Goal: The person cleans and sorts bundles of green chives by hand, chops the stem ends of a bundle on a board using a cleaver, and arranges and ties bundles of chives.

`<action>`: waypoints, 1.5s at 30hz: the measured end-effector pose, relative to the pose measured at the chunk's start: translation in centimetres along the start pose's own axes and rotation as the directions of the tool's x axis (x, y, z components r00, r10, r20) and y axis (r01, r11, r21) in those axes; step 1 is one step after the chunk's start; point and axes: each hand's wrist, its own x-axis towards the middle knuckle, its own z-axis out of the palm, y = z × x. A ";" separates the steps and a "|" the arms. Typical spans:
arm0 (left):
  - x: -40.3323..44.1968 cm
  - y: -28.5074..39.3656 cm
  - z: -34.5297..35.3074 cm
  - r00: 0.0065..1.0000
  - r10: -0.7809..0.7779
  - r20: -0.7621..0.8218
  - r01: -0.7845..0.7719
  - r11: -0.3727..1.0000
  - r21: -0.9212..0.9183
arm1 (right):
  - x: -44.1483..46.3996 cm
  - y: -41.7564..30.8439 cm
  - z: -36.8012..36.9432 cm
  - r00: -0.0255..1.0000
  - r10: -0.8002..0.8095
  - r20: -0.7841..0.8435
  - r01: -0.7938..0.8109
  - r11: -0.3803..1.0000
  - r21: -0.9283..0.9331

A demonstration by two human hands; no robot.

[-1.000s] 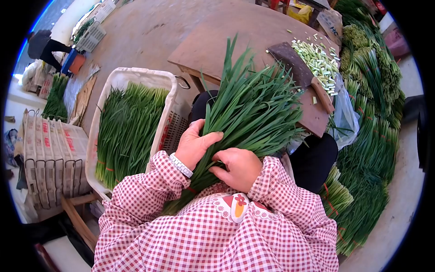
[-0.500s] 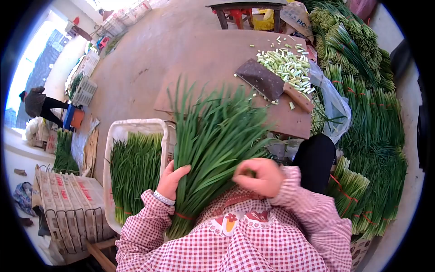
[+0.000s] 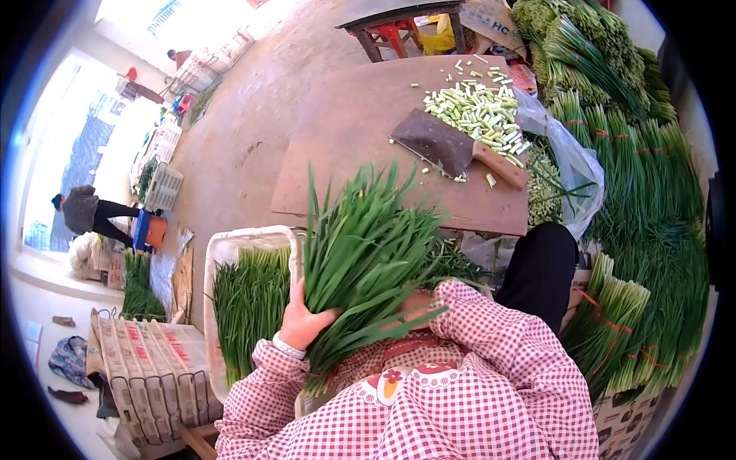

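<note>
My left hand (image 3: 301,320) is closed around the left side of a large bunch of garlic chives (image 3: 368,253). The bunch leans over my lap with its leaf tips upward, and a red band goes round its lower end. At the bunch's right side is my right hand (image 3: 415,308), partly covered by leaves, its fingers hidden. Beyond the leaves, a cleaver (image 3: 435,142) with a wooden handle lies on a brown board (image 3: 345,130). Beside the blade is a pile of chopped pale stem ends (image 3: 479,111).
On my left stands a white crate (image 3: 253,239) of upright chives, with a stacked crate (image 3: 157,368) farther left. Banded bundles (image 3: 613,322) are heaped at my right, near a clear plastic bag (image 3: 571,172). Another person (image 3: 84,211) bends over at far left.
My right hand has moved down and in against the bunch, behind some leaves. The bunch's tips have dropped lower. The view has shifted, and my left hand keeps its hold.
</note>
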 end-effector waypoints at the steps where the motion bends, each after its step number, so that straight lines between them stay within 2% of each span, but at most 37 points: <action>1: -0.4 1.3 0.4 1.000 0.002 0.008 -0.004 0.991 0.137 | -0.2 -0.6 0.0 0.991 0.136 -0.012 -0.117 0.890 0.441; 2: -0.7 2.4 0.6 1.000 0.005 0.016 -0.009 0.963 0.269 | -0.2 -1.3 -0.1 0.997 -0.062 -0.054 0.079 0.912 0.402; 3: -0.6 2.9 0.7 1.000 0.005 0.019 -0.010 0.962 0.271 | -0.5 -2.9 -0.3 0.962 -0.257 -0.094 0.274 0.891 0.362; 4: -0.5 3.3 0.7 0.986 -0.051 0.158 0.014 0.975 0.221 | -0.4 -4.3 -0.1 0.944 -0.281 -0.170 0.323 0.890 0.322; 5: -0.6 3.7 0.6 0.950 -0.096 0.296 0.045 0.984 0.174 | -1.2 -5.8 1.0 0.945 -0.174 -0.277 0.314 0.717 0.622; 6: -0.9 4.2 0.6 0.950 -0.094 0.296 0.043 0.983 0.176 | -1.9 -6.8 1.1 0.944 -0.177 -0.278 0.317 0.717 0.621; 8: -1.7 5.6 0.7 0.949 -0.052 0.311 0.077 0.995 -0.067 | -3.1 -7.3 0.8 0.928 -0.050 -0.369 0.227 0.861 0.454; 9: -2.2 6.8 0.7 0.953 -0.027 0.302 0.069 0.989 -0.131 | -3.9 -7.3 0.7 0.894 -0.152 -0.421 0.284 0.920 0.271; 10: -2.0 6.5 0.5 0.952 -0.028 0.304 0.072 0.989 -0.132 | -5.3 -7.7 0.3 0.894 -0.234 -0.383 0.332 0.918 0.215; 12: -1.8 5.0 0.3 0.971 -0.133 0.198 0.193 0.926 -0.326 | -5.7 -3.3 1.6 0.800 -0.298 -0.521 0.477 0.843 0.250; 13: -1.3 4.1 0.8 0.964 -0.204 0.173 0.259 0.870 -0.419 | -5.4 -2.1 2.4 0.804 -0.299 -0.514 0.473 0.845 0.248; 14: -0.5 3.6 0.8 0.948 -0.268 0.172 0.315 0.871 -0.376 | -5.1 -1.2 2.9 0.752 0.008 -0.660 0.327 0.864 0.383; 15: 0.1 3.0 0.9 0.949 -0.270 0.162 0.314 0.863 -0.397 | -4.9 -0.9 3.0 0.611 0.317 -0.726 0.210 0.819 0.534; 16: 0.3 2.7 0.9 0.947 -0.278 0.158 0.319 0.852 -0.415 | -4.8 -0.6 2.7 0.605 0.318 -0.730 0.215 0.818 0.534; 18: 0.1 3.1 1.1 0.932 -0.306 0.193 0.362 0.820 -0.443 | -4.5 -0.6 1.6 0.472 0.514 -0.716 0.409 0.592 0.694; 19: 0.1 3.5 1.2 0.918 -0.331 0.218 0.396 0.785 -0.477 | -5.6 -2.5 0.5 0.557 0.457 -0.693 0.504 0.478 0.720; 20: 0.0 3.5 1.2 0.919 -0.329 0.217 0.394 0.786 -0.476 | -5.9 -1.3 -0.4 0.531 0.441 -0.723 0.485 0.542 0.686; 22: 0.0 3.4 1.4 0.930 -0.288 0.228 0.363 0.816 -0.451 | -8.0 -2.2 -2.4 0.539 0.371 -0.756 0.515 0.566 0.644; 24: -0.1 4.1 1.9 0.926 -0.280 0.253 0.370 0.806 -0.461 | -9.9 -4.0 -4.0 0.457 0.359 -0.814 0.586 0.567 0.579; 26: -0.1 4.0 2.5 0.943 -0.222 0.247 0.309 0.860 -0.407 | -13.8 -5.5 -6.2 0.429 0.118 -0.896 0.555 0.748 0.364; 27: -0.1 3.9 2.9 0.933 -0.248 0.259 0.333 0.866 -0.373 | -14.4 -6.4 -7.3 0.252 0.204 -0.946 0.635 0.703 0.321; 28: -0.1 3.4 3.1 0.928 -0.146 0.343 0.286 0.869 -0.404 | -16.1 -7.5 -8.4 0.178 0.180 -0.967 0.610 0.752 0.252; 29: -0.3 3.5 3.5 0.928 -0.100 0.360 0.253 0.876 -0.410 | -17.3 -8.4 -9.3 0.088 0.161 -0.983 0.533 0.826 0.183; 30: -0.4 3.8 4.0 0.924 -0.054 0.378 0.221 0.882 -0.416 | -18.3 -8.8 -10.1 0.083 0.056 -0.995 0.526 0.846 0.091; 31: -0.2 3.7 4.2 0.919 -0.001 0.395 0.162 0.913 -0.374 | -19.0 -9.3 -10.4 0.158 -0.007 -0.987 0.500 0.863 0.074; 33: 0.0 3.8 4.6 0.905 0.003 0.424 0.174 0.909 -0.378 | -19.9 -10.4 -10.4 0.331 -0.103 -0.938 0.454 0.889 0.063; 34: 0.1 3.9 4.8 0.897 0.002 0.443 0.184 0.908 -0.377 | -19.6 -11.0 -10.2 0.427 -0.136 -0.894 0.431 0.900 0.069; 35: 0.1 4.5 4.9 0.886 -0.060 0.460 0.260 0.885 -0.386 | -19.1 -11.7 -9.7 0.453 -0.136 -0.881 0.372 0.927 0.048; 38: -0.2 4.9 4.9 0.879 -0.136 0.457 0.324 0.875 -0.361 | -18.1 -12.0 -9.3 0.587 -0.142 -0.797 0.321 0.945 0.068; 40: -0.4 4.8 5.2 0.878 -0.162 0.450 0.347 0.863 -0.368 | -17.5 -11.6 -9.5 0.616 -0.147 -0.774 0.335 0.938 0.089; 42: -0.5 4.5 5.3 0.896 -0.111 0.430 0.279 0.894 -0.351 | -17.3 -11.4 -9.8 0.640 -0.080 -0.764 0.247 0.963 0.106; 44: -0.5 4.3 5.2 0.899 -0.093 0.428 0.262 0.898 -0.353 | -17.0 -10.8 -10.1 0.608 -0.055 -0.792 0.204 0.975 0.089; 45: -0.4 4.3 5.2 0.903 -0.088 0.420 0.245 0.910 -0.335 | -16.7 -10.4 -10.3 0.590 -0.119 -0.798 0.163 0.986 -0.027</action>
